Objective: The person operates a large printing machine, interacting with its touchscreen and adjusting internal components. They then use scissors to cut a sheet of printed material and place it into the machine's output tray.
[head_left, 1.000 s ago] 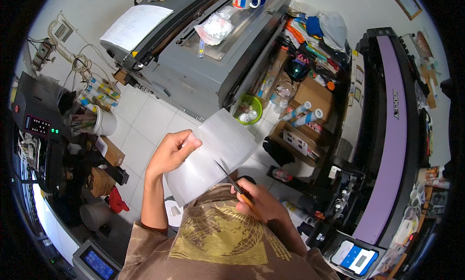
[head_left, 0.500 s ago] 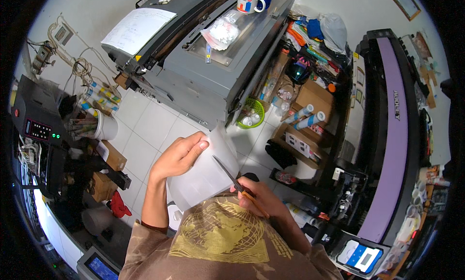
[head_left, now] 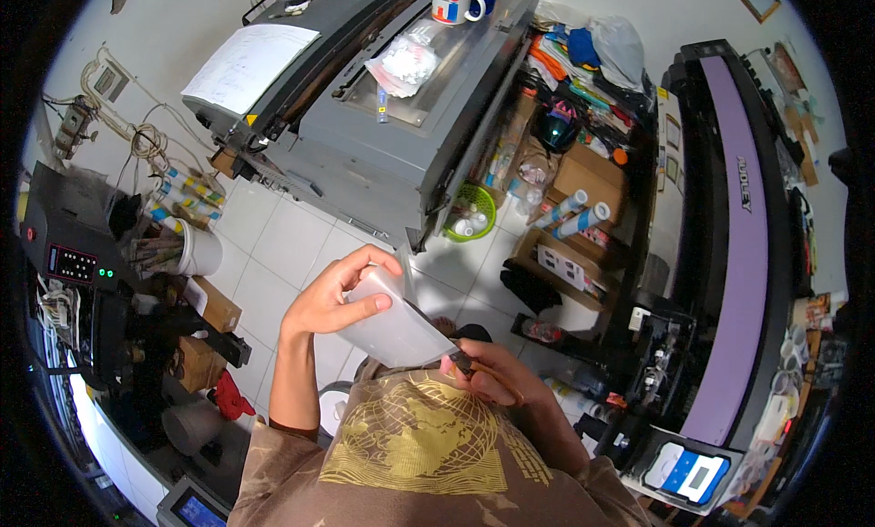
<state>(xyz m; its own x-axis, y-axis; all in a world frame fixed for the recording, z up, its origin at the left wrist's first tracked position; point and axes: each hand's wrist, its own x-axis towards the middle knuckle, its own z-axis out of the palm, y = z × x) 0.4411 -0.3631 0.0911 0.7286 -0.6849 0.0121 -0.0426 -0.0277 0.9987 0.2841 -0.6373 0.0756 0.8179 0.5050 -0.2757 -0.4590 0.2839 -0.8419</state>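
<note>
My left hand (head_left: 335, 299) grips a translucent white sheet (head_left: 390, 330) of film, its thumb across the near face and its fingers bent over the upper edge. The sheet is curled and tilted in front of my chest. In my right hand (head_left: 497, 363) is a pair of scissors (head_left: 463, 362) with orange-brown handles, at the sheet's lower right corner. The blades run up along the sheet's right edge and are mostly hidden by it; whether they are apart cannot be seen.
Ahead stands a large grey machine (head_left: 365, 162) carrying a mug (head_left: 453, 2), a crumpled plastic bag (head_left: 406, 62) and a paper sheet (head_left: 251, 64). A green basket (head_left: 488, 228) sits on the tiled floor. At right is a long printer with a purple cover (head_left: 743, 253); at left, a black machine (head_left: 64, 226).
My left hand has turned and its fingers have opened out over the sheet. The sheet has folded over, now covering most of the scissor blades that showed in front of it.
</note>
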